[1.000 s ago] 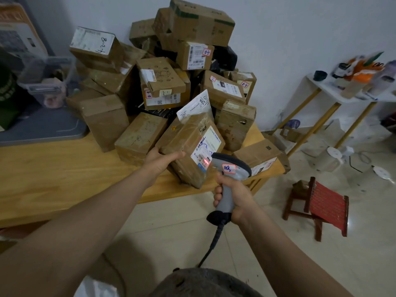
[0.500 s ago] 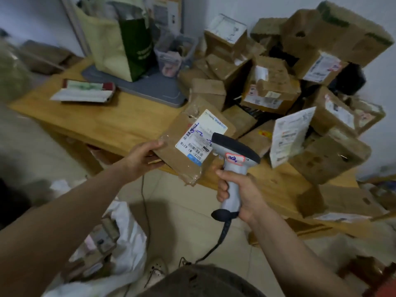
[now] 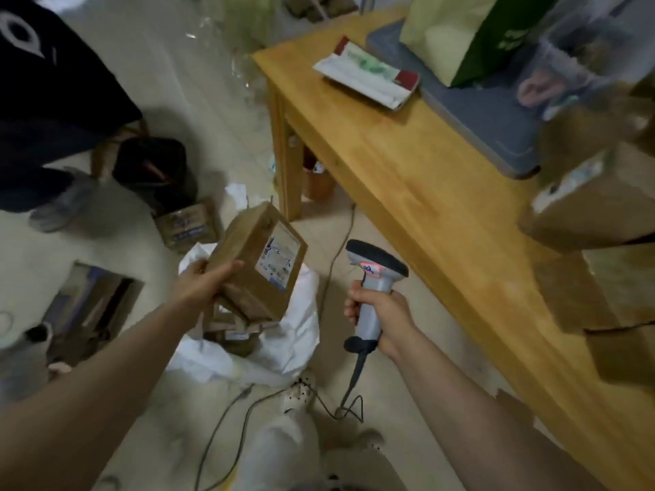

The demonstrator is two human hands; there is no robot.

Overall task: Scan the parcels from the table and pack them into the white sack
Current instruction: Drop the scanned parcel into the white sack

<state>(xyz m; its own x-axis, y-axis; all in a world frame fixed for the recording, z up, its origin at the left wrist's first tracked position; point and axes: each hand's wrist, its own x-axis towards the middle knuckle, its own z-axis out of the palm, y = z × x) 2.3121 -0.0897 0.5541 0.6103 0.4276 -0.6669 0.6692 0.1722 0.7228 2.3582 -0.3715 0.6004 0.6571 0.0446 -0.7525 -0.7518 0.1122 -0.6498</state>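
While a person's left hand [image 3: 202, 285] grips a brown cardboard parcel with a white shipping label [image 3: 255, 264] by its near end, thumb laid over the upper face, the box hangs tilted in the air directly above the open mouth of a crumpled white sack [image 3: 294, 334] on the pale tiled floor [image 3: 407, 402]. More brown boxes [image 3: 234, 331] lie inside the sack. The right hand [image 3: 382, 317], well apart from the parcel, is wrapped round the handle of a grey pistol-shaped barcode scanner with a dark head [image 3: 375, 274], held upright between the sack and a light wooden table [image 3: 425, 193]. Its black cable [image 3: 354, 377] trails from the base of the handle down to the floor.

On the table's right side, blurred brown cardboard parcels [image 3: 581, 214] sit stacked, some carrying white labels. Farther back on the tabletop rest a flat grey platform [image 3: 496, 125], a cream-and-green paper bag [image 3: 457, 33] standing on it, and a flat white packet with green and red markings [image 3: 368, 76] just beside it. Beyond the sack a labelled carton [image 3: 188, 225] lies on the floor, and a figure in dark clothing [image 3: 46, 93] fills the upper left corner.
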